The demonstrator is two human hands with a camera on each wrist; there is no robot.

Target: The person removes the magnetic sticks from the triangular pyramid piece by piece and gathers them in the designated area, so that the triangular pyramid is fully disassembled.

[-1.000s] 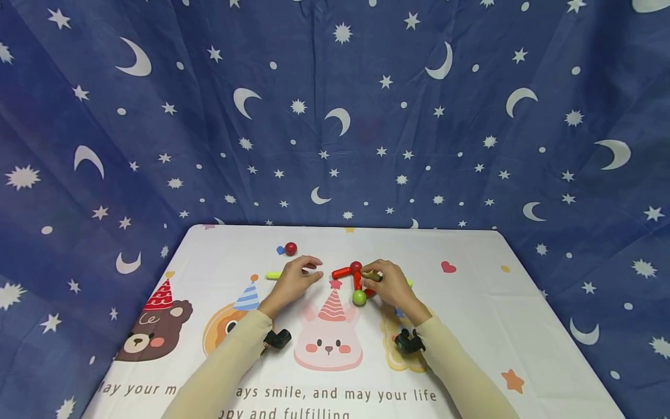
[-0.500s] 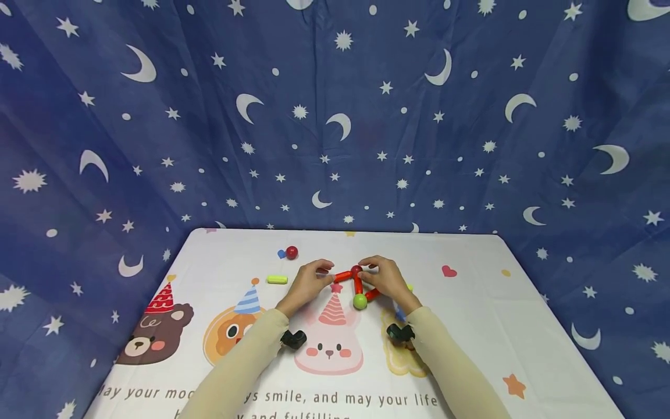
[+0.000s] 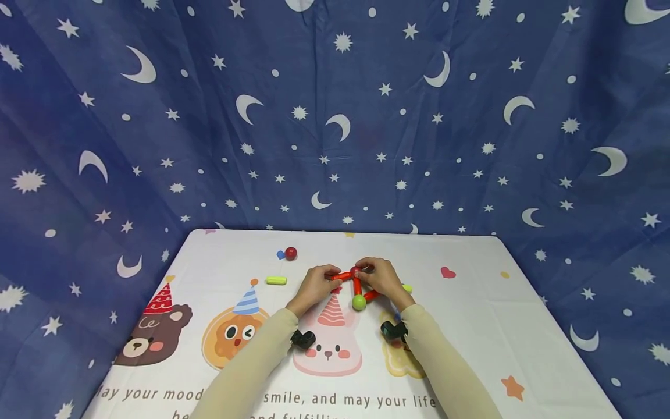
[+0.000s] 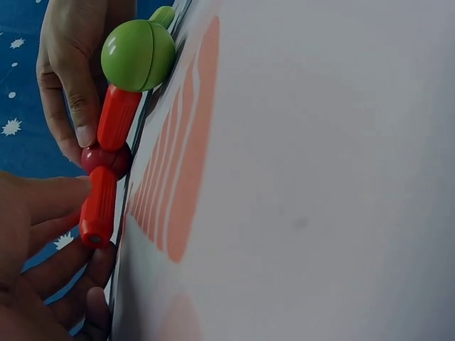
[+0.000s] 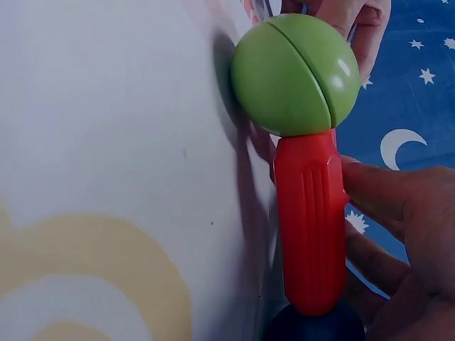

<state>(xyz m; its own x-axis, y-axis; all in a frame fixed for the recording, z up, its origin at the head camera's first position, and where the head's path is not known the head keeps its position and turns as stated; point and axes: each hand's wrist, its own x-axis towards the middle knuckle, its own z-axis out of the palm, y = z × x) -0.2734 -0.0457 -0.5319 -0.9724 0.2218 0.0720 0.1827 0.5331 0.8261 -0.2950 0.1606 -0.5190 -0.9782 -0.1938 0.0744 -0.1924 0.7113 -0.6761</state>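
My left hand pinches a red rod between thumb and fingers, at the left end of a ball-and-rod build. My right hand holds the dark red ball that joins this rod to a second red rod. That second rod runs toward me to a green ball. From the green ball a third red rod leads right to a dark blue ball, mostly hidden in the head view. A yellow-green rod shows partly behind my right hand.
A loose yellow-green rod lies left of my left hand. Behind it sits a loose dark red ball. The white printed cloth covers the table, and a blue star-patterned curtain hangs behind its back edge.
My left hand has moved right, away from the loose yellow-green rod, and now pinches the left red rod. My right hand has shifted slightly left onto the dark red ball.
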